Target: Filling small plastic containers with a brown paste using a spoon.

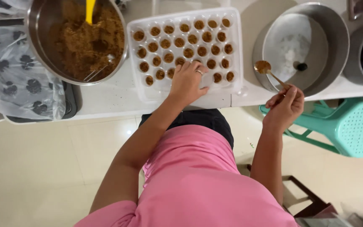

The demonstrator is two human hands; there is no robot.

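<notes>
White surface [114, 98] above pale tiled floor; teal plastic stool [353, 126] at right. Left hand [186, 82] rests fingers-down on white tray [232, 90] of small cups with brown filling, not gripping. Right hand [285, 107] pinches spoon [269, 72] heaped with brown mix, held beside empty steel bowl [337, 38]. Big steel bowl of brown mix [82, 40] left of tray, yellow spatula [90, 10] standing in it
</notes>
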